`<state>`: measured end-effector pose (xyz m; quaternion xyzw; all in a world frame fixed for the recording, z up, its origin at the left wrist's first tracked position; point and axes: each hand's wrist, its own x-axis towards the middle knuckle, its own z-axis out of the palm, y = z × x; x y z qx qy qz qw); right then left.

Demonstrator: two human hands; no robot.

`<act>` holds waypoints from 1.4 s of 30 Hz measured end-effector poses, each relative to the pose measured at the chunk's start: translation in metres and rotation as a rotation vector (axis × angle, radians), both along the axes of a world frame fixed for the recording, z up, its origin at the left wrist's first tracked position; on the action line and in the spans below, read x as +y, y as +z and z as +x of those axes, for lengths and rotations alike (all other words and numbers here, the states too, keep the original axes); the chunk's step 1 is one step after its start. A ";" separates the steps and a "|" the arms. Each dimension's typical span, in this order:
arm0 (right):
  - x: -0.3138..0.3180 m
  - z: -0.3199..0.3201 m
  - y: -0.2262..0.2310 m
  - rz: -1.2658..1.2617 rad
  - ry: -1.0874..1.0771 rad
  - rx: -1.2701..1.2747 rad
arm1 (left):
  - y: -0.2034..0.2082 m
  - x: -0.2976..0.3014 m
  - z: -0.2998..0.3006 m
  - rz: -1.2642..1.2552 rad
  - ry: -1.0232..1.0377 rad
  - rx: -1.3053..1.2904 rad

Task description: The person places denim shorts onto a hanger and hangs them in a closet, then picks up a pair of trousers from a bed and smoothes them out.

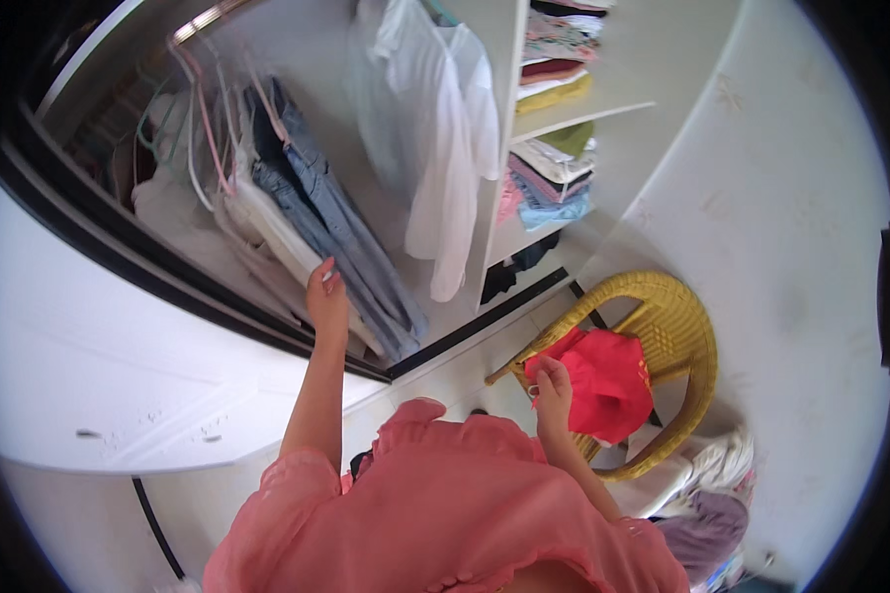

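Note:
My left hand (326,295) is raised at the wardrobe, beside a hanging white garment (285,242) and pairs of blue jeans (338,212). Its fingers are curled together; whether they grip any cloth is unclear. On the right, my right hand (552,387) pinches the left edge of a bright red garment (611,381). A small pale loop shows at those fingertips, too small to identify. The red garment lies bunched over the seat of a yellow wicker chair (697,321).
White shirts (445,148) hang in the middle of the wardrobe. Folded clothes (554,183) fill shelves to their right. A white sliding door (119,366) covers the left side. More clothes (707,529) are heaped behind the chair, beside the pale wall (781,257).

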<state>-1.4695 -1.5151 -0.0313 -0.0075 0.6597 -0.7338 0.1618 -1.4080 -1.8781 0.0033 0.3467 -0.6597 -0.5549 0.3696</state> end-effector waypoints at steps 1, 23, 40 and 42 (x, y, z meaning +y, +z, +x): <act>0.010 0.008 -0.005 -0.016 -0.059 0.000 | -0.003 0.002 -0.006 0.020 -0.013 -0.032; 0.078 0.389 0.046 -1.070 -1.200 -0.189 | 0.024 0.315 0.143 0.990 -1.678 -0.419; 0.167 0.839 0.027 -1.194 -2.018 0.210 | 0.020 0.600 0.573 0.866 -2.446 -1.031; 0.169 0.875 0.027 -1.152 -2.080 0.244 | 0.025 0.627 0.608 0.786 -2.552 -0.996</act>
